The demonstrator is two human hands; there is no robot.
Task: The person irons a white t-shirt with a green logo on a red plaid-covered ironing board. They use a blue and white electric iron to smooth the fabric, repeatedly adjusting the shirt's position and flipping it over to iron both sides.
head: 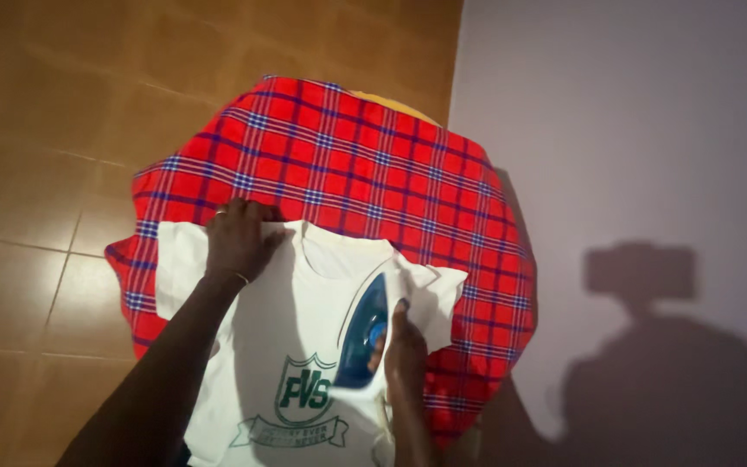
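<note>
Iron (363, 333) in right hand (406, 350) grip, on shirt (278, 346).

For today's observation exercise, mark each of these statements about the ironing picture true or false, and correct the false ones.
1. The right hand holds a blue and white iron. True.
2. The left hand presses flat on the white T-shirt near its shoulder. True.
3. The T-shirt lies on a plain green cloth. False: it lies on a red checked cloth.
4. The floor is brown tile. True.
5. The iron rests on the T-shirt's left sleeve by the left hand. False: it is on the other side, near the right hand.
</note>
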